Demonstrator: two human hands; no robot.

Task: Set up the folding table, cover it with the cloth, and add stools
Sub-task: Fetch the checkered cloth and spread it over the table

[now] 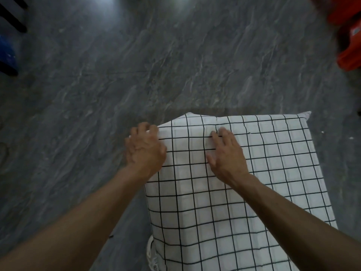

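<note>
While the checked cloth (195, 222) is gripped by the left hand (145, 151) and pressed under the flat right hand (227, 155), it could be skewed by one-sided pulling.

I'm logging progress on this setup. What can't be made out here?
Table: head view, hidden under the checked cloth; legs unseen.
Orange stools: head view, blurred, cut by the top right edge; count unclear.
Left hand: curled fingers hide whether it grips the cloth edge.
Blue object: cut by the left edge; unidentifiable.
</note>
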